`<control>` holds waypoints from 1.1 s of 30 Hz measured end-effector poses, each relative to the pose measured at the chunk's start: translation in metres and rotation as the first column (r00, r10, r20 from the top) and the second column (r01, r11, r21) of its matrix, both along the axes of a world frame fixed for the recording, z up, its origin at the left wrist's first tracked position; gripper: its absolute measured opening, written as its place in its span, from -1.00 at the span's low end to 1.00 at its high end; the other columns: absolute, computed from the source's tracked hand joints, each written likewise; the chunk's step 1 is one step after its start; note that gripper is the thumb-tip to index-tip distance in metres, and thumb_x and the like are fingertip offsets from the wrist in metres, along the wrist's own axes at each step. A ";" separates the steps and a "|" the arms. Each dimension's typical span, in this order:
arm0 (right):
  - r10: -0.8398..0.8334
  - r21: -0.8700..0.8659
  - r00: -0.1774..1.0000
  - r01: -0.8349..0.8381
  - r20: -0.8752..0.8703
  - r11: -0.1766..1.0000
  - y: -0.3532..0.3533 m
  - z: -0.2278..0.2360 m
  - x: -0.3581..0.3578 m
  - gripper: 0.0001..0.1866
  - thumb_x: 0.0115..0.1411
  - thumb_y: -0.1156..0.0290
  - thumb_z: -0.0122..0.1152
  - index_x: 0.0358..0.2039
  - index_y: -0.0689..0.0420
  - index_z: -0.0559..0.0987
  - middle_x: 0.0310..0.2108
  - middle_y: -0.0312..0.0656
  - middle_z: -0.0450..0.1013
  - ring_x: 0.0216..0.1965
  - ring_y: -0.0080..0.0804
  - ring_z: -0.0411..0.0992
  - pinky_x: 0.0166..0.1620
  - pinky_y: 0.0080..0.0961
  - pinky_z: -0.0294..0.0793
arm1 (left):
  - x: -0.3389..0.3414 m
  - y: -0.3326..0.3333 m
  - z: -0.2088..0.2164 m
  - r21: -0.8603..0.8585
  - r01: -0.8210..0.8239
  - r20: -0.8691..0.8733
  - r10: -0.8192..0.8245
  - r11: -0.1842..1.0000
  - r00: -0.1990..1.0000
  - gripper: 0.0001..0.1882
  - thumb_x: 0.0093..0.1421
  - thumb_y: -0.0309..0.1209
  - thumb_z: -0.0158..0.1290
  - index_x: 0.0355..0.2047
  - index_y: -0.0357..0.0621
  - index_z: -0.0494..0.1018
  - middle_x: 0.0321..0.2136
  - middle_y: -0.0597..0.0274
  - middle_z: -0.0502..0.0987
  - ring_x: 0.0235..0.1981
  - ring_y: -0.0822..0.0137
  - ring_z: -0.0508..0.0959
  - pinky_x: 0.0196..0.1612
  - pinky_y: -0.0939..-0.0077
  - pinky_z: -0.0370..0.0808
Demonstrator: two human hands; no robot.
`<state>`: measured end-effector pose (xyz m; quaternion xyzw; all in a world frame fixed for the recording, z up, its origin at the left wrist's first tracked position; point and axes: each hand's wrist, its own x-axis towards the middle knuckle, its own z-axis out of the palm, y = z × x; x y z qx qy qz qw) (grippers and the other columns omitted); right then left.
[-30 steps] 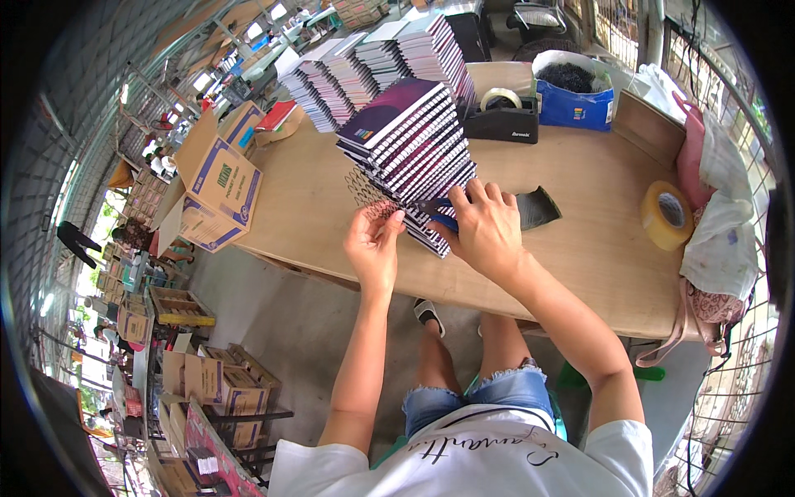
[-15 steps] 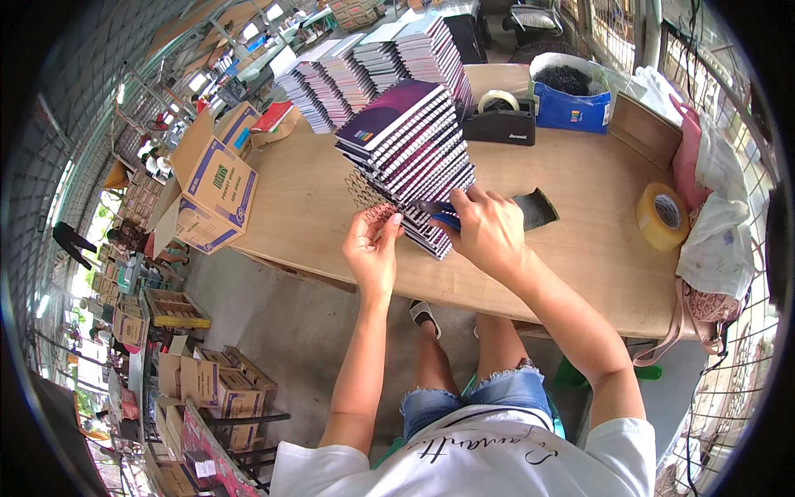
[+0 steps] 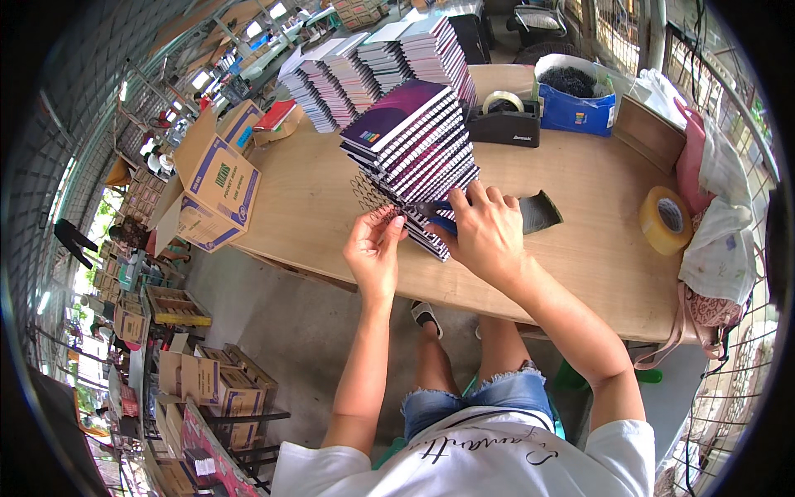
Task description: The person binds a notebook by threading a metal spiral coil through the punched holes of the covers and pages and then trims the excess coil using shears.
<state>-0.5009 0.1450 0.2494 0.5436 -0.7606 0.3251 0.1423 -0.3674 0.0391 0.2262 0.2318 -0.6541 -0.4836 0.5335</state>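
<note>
In front of me on the table stands a tall stack of spiral-bound notebooks (image 3: 406,124), dark purple on top, their bound edges facing me. My left hand (image 3: 375,248) pinches a dark wire binding coil (image 3: 371,194) by its near end, beside the lower left of the stack. Blue-handled pliers (image 3: 444,222) are gripped in my right hand (image 3: 489,228), palm down. The jaws point left, close to the coil end at my left fingertips; whether they are closed on the wire is too small to tell. Part of the lower stack is hidden behind my hands.
A dark, open-ended piece (image 3: 542,212) lies right of my right hand. Behind are a tape dispenser (image 3: 505,126), a blue box (image 3: 577,109) of dark coils and more notebook stacks (image 3: 431,54). Yellow tape (image 3: 664,220) lies at right, an open carton (image 3: 219,186) at left.
The whole scene has shifted slightly to the right in view. My hands keep nearly the same pose at the coil, the pliers still at its end.
</note>
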 end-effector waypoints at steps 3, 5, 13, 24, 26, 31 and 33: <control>0.042 0.023 0.998 -0.043 0.050 0.999 -0.003 0.000 0.000 -0.54 0.04 0.04 0.29 -0.29 0.21 0.49 -0.34 -0.05 0.46 -0.29 -0.05 0.50 -0.28 -0.03 0.45 | -0.001 0.001 0.000 -0.001 0.001 -0.013 -0.001 1.000 1.000 -0.85 0.21 -0.57 0.11 -0.21 -0.34 0.45 -0.35 0.20 0.56 -0.32 0.44 0.60 -0.29 0.59 0.60; 0.066 0.054 0.992 -0.072 0.108 0.996 -0.005 0.000 -0.002 -0.55 0.03 0.04 0.30 -0.31 0.20 0.49 -0.38 -0.07 0.47 -0.33 -0.06 0.53 -0.30 -0.05 0.47 | -0.001 0.002 0.001 0.002 0.001 -0.015 -0.001 1.000 1.000 -0.85 0.21 -0.57 0.11 -0.22 -0.34 0.45 -0.34 0.20 0.56 -0.32 0.44 0.60 -0.29 0.60 0.60; 0.005 -0.012 1.000 -0.005 0.014 1.000 0.006 -0.001 0.000 -0.53 0.01 0.01 0.32 -0.31 0.18 0.50 -0.34 -0.10 0.45 -0.33 -0.12 0.50 -0.31 -0.10 0.45 | 0.001 0.001 0.003 0.042 0.047 0.005 -0.047 0.998 0.999 -0.80 0.20 -0.57 0.12 -0.17 -0.33 0.43 -0.31 0.21 0.57 -0.31 0.47 0.58 -0.30 0.60 0.59; -0.018 -0.033 0.999 0.017 -0.031 0.999 0.000 0.007 -0.003 -0.50 0.03 0.00 0.29 -0.28 0.22 0.49 -0.29 -0.05 0.42 -0.27 -0.09 0.47 -0.29 -0.08 0.44 | -0.001 0.000 0.012 -0.026 0.012 -0.015 -0.012 1.000 1.000 -0.74 0.22 -0.55 0.10 -0.08 -0.35 0.42 -0.27 0.19 0.56 -0.31 0.50 0.56 -0.24 0.60 0.61; -0.001 -0.027 1.000 0.001 -0.022 1.000 -0.002 0.006 -0.003 -0.51 0.03 0.01 0.29 -0.30 0.22 0.49 -0.31 -0.05 0.43 -0.28 -0.08 0.48 -0.30 -0.08 0.45 | -0.001 0.000 0.010 -0.063 -0.002 -0.007 0.001 0.998 1.000 -0.76 0.23 -0.55 0.09 -0.10 -0.35 0.43 -0.28 0.19 0.56 -0.31 0.50 0.56 -0.24 0.59 0.62; 0.084 0.090 0.977 -0.103 0.194 0.991 -0.008 0.006 -0.007 -0.54 0.03 0.04 0.29 -0.32 0.22 0.49 -0.38 -0.07 0.45 -0.29 -0.07 0.50 -0.33 -0.08 0.48 | -0.003 0.000 0.012 -0.045 -0.025 -0.023 0.024 0.999 0.999 -0.81 0.23 -0.57 0.08 -0.15 -0.36 0.44 -0.30 0.20 0.56 -0.31 0.50 0.56 -0.24 0.57 0.62; 0.057 0.070 0.989 -0.067 0.134 0.995 -0.001 0.011 -0.005 -0.54 0.02 0.03 0.32 -0.31 0.18 0.48 -0.34 -0.10 0.45 -0.35 -0.12 0.51 -0.33 -0.16 0.47 | -0.002 -0.001 0.012 -0.043 -0.025 -0.024 0.023 0.999 0.999 -0.82 0.23 -0.58 0.08 -0.15 -0.36 0.45 -0.31 0.21 0.56 -0.31 0.51 0.56 -0.24 0.57 0.62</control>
